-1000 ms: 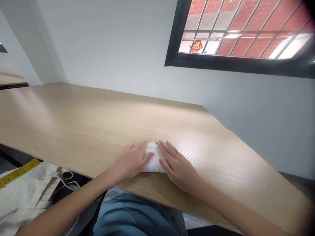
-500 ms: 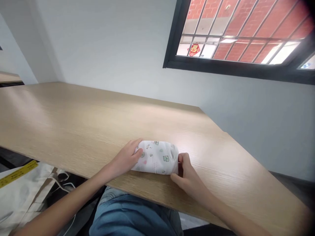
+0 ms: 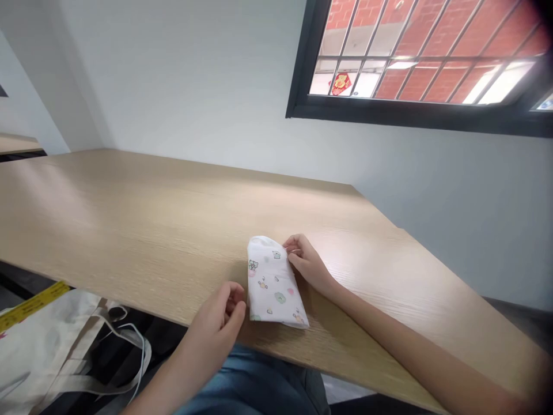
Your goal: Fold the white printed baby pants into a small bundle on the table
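Observation:
A folded white cloth (image 3: pixel 274 285) with small green, pink and orange cartoon prints lies on the table, its long side pointing away from me. My right hand (image 3: pixel 305 259) is at its far right corner, with thumb and fingers pinching the edge. Close to the near left side of the cloth is my left hand (image 3: pixel 222 314); its fingers are curled but apart from the thumb, and nothing shows between them. How the cloth is folded inside is hidden.
The light wood table (image 3: pixel 164 202) runs along a white wall beneath a barred window (image 3: pixel 410 69). Below the table's front edge at left is a cream bag (image 3: pixel 56 340) with loose straps and a yellow strip (image 3: pixel 37 301).
The folded cloth has turned from lying crosswise to pointing away from me. My left hand has come off it and drawn nearer; my right hand has moved to its far corner.

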A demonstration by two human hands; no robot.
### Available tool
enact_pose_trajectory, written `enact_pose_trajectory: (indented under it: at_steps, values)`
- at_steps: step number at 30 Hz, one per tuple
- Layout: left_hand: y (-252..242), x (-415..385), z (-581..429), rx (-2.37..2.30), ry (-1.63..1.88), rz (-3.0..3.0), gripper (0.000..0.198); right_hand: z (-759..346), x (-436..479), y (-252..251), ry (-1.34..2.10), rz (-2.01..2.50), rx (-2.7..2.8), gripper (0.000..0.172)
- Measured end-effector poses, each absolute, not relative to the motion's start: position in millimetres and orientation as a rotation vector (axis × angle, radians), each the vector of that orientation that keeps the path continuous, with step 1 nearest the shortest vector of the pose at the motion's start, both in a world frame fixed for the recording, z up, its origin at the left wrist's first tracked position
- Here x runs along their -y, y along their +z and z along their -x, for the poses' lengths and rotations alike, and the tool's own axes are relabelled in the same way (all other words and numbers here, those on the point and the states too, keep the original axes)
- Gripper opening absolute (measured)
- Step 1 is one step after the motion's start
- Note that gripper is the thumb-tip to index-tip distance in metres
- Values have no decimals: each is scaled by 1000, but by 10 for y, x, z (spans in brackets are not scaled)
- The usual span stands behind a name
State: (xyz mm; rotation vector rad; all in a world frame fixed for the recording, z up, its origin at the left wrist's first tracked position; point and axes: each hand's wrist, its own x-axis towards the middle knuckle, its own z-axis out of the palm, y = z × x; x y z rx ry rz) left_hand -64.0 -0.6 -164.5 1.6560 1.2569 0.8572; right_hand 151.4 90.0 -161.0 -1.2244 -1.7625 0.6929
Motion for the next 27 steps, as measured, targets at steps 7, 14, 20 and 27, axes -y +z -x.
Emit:
enact_pose_trajectory:
  at_steps: [7,14,20,27]
  values:
    - [-1608,-264,596,-1376,733,-1948,25,-1284,-231,-1449,-3,1011,2580,61]
    - [-1595,-288,377,-1237,594,-2051,28,-1208,-141,-1450,-484,1235,2765,56]
    - [-1577,-143,49,-1072,591,-1960,25,-1379,57,-1465,-672,1371,2613,31]
    - [-1628,268,-521,-643,380,-1642,22,-2157,830,-1841,-379,1508,2219,44]
